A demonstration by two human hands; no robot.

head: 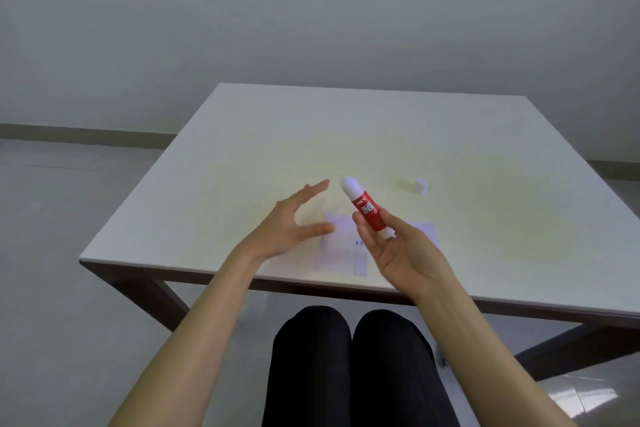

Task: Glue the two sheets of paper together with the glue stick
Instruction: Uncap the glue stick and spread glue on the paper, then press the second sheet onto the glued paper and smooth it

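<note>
My right hand (pixel 398 250) holds a red glue stick (pixel 367 210) with white ends, tilted up and to the left above the table. My left hand (pixel 291 222) hovers just left of it, fingers spread, holding nothing. Under both hands the white paper sheets (pixel 341 246) lie flat near the table's front edge, partly hidden by my hands; I cannot tell how they overlap. A small white cap-like piece (pixel 420 185) rests on the table behind and to the right.
The white table (pixel 381 135) has a dark frame and stands near a grey wall. My knees in black trousers (pixel 349 357) are below the front edge.
</note>
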